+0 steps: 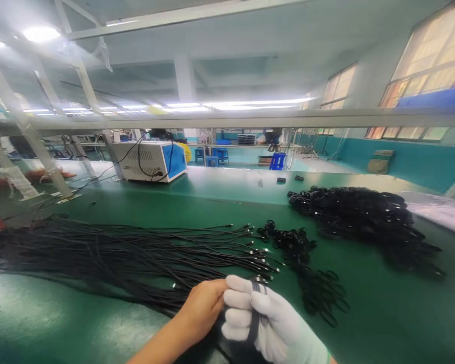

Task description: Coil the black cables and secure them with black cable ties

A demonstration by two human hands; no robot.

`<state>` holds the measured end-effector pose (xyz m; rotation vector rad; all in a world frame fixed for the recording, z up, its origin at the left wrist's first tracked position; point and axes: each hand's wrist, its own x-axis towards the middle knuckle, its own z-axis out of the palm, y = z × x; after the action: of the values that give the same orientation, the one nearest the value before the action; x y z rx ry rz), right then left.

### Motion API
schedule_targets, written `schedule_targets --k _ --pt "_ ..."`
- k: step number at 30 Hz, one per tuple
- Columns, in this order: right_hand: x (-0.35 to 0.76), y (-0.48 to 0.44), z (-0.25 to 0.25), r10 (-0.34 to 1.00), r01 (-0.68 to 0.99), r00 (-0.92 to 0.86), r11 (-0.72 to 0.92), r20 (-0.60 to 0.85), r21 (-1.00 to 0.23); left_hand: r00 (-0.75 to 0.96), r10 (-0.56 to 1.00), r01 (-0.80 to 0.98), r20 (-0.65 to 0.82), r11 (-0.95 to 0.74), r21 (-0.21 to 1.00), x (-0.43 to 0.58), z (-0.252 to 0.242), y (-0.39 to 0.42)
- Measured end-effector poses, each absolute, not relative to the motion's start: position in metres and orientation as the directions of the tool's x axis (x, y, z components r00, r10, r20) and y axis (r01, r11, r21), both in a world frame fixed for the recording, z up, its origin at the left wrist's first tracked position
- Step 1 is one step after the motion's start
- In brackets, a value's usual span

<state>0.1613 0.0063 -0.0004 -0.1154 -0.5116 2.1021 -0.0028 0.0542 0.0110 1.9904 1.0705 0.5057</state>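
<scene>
My right hand [267, 318], in a white glove, is closed round a coiled black cable [255, 308] near the bottom middle of the view. My bare left hand [205, 303] is pinched against the same coil from the left. Just beyond the hands, a long bundle of straight black cables [136, 250] lies across the green table [382, 313], plug ends pointing right.
A big heap of coiled black cables [364, 217] lies at the right, a smaller string of coils [307, 268] nearer the hands. A white and blue machine box [151, 159] stands at the back left. A metal rack frame [250, 120] crosses overhead.
</scene>
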Motion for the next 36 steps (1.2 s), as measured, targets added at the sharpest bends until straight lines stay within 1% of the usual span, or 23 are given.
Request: schedule_targets --k 2,5,7,9,11,14,15,17,19,21,23,24,26,29,30,32,34,36 --pt "0.168 0.011 0.001 0.89 -0.832 -0.445 -0.369 0.101 -0.414 0.513 0.859 0.65 0.003 -0.39 0.653 -0.007 0.012 0.054" --pt "0.179 0.019 0.001 0.941 -0.846 -0.337 -0.286 0.037 -0.45 0.441 0.897 0.8 0.028 -0.406 0.442 -0.003 0.014 0.043" --pt "0.184 0.023 0.0 0.954 -0.839 -0.299 -0.261 0.005 -0.478 0.427 0.904 0.862 0.027 -0.416 0.29 0.006 0.015 0.03" --pt "0.186 0.025 -0.001 0.962 -0.827 -0.272 -0.244 -0.02 -0.506 0.447 0.893 0.879 0.044 -0.448 0.164 0.016 0.016 0.016" --pt "0.186 0.025 -0.002 0.965 -0.807 -0.257 -0.239 -0.042 -0.54 0.502 0.86 0.855 0.089 -0.509 0.097 0.025 0.015 0.006" --pt "0.183 0.022 -0.004 0.965 -0.756 -0.255 -0.236 -0.057 -0.61 0.614 0.766 0.771 0.188 -0.634 0.064 0.03 0.014 0.004" --pt "0.181 0.021 -0.005 0.965 -0.732 -0.254 -0.235 -0.063 -0.64 0.653 0.723 0.737 0.225 -0.675 0.033 0.029 0.015 0.006" --pt "0.177 0.019 -0.006 0.964 -0.679 -0.258 -0.232 -0.07 -0.696 0.734 0.615 0.656 0.286 -0.751 -0.07 0.025 0.022 0.014" --pt "0.171 0.018 -0.005 0.95 -0.62 -0.307 -0.243 -0.054 -0.746 0.82 0.488 0.55 0.298 -0.815 -0.18 0.019 0.033 0.023" --pt "0.166 0.017 -0.004 0.919 -0.598 -0.393 -0.271 -0.018 -0.754 0.883 0.381 0.446 0.274 -0.863 -0.238 0.013 0.048 0.034" --pt "0.162 0.015 -0.004 0.881 -0.622 -0.472 -0.327 0.008 -0.711 0.916 0.322 0.376 0.239 -0.898 -0.23 0.009 0.06 0.045" --pt "0.161 0.014 -0.005 0.864 -0.643 -0.503 -0.365 0.013 -0.674 0.922 0.312 0.359 0.229 -0.91 -0.206 0.007 0.065 0.05" --pt "0.16 0.011 -0.009 0.818 -0.656 -0.575 -0.457 0.005 -0.601 0.925 0.312 0.342 0.215 -0.932 -0.117 0.004 0.068 0.06" --pt "0.159 0.008 -0.014 0.71 -0.595 -0.705 -0.589 0.003 -0.547 0.922 0.333 0.329 0.197 -0.943 0.053 0.002 0.064 0.072" --pt "0.158 0.008 -0.015 0.679 -0.575 -0.734 -0.617 0.007 -0.537 0.922 0.339 0.325 0.188 -0.94 0.103 0.001 0.061 0.075" --pt "0.157 0.008 -0.016 0.662 -0.573 -0.749 -0.639 0.012 -0.513 0.918 0.351 0.321 0.184 -0.931 0.172 0.0 0.055 0.079" --pt "0.156 0.009 -0.019 0.671 -0.586 -0.741 -0.648 0.0 -0.486 0.905 0.362 0.328 0.223 -0.928 0.175 0.0 0.051 0.078" --pt "0.157 0.01 -0.023 0.67 -0.577 -0.742 -0.654 -0.019 -0.489 0.888 0.362 0.346 0.285 -0.932 0.104 0.0 0.051 0.073"
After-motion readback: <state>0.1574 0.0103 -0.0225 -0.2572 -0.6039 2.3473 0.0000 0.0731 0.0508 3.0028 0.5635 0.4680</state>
